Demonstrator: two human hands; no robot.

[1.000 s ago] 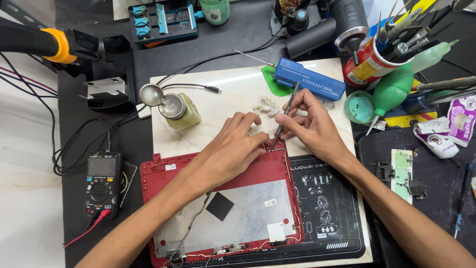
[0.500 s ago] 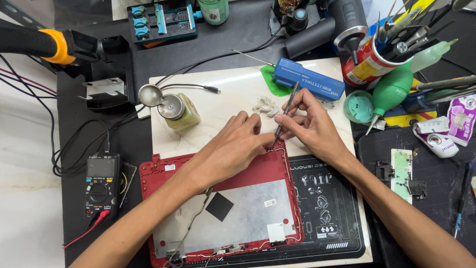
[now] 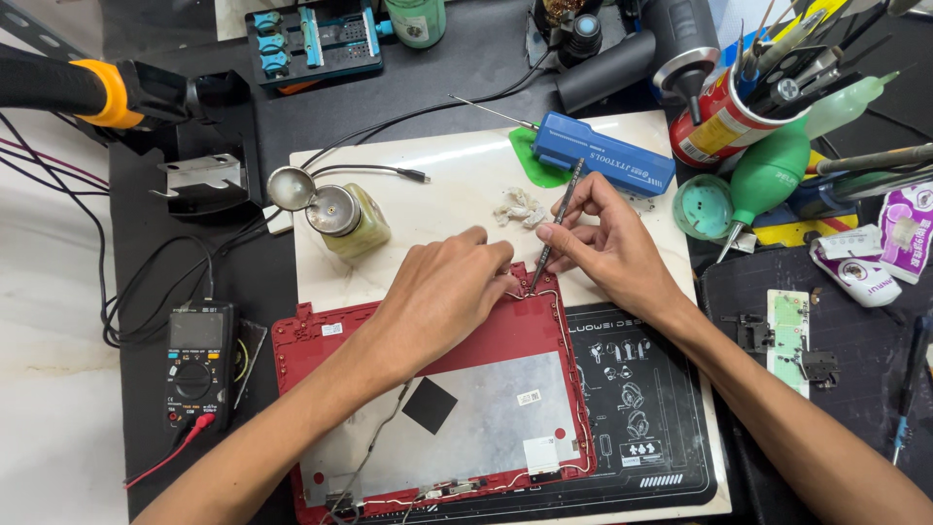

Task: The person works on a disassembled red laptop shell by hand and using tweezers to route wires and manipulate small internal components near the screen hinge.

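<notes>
Red laptop lid (image 3: 486, 389), inner side up, lies on the white slab (image 3: 437, 175), partly over a black printed mat (image 3: 641, 389). Thin white cable (image 3: 556, 321) runs along its upper right edge. Right hand (image 3: 607, 243) pinches a slim dark tool (image 3: 556, 224), tip down at that corner (exact contact too small to tell). Left hand (image 3: 442, 292) rests fingers-down on the lid's top edge, just beside. Glass bottle (image 3: 350, 219) to the left, blue box (image 3: 603, 165) behind, multimeter (image 3: 197, 362) well left.
</notes>
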